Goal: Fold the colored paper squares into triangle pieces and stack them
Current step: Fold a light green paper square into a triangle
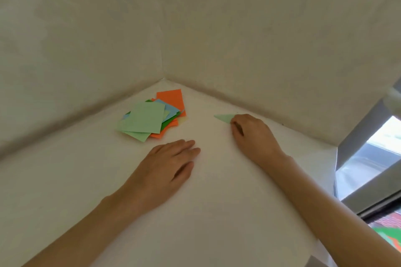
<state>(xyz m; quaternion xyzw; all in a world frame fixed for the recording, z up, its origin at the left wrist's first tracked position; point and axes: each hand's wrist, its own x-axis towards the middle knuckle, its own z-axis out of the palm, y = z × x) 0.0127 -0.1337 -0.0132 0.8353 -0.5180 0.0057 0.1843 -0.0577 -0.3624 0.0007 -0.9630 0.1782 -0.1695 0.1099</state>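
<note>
- A folded pale green triangle piece [223, 117] lies flat on the white worktop [206, 212], near the back corner and to the right of the pile.
- The right hand [252, 134] has its fingers curled over the triangle piece's right end, gripping it; the pointed left end sticks out free.
- The pile of paper squares [149, 119] sits well apart to the left, loosely fanned: light green on top, with blue, dark green and orange beneath.
- The left hand [169, 167] rests palm down on the worktop, fingers straight and holding nothing, just in front of the pile.
- Plain pale walls [195, 28] meet behind the worktop.
</note>
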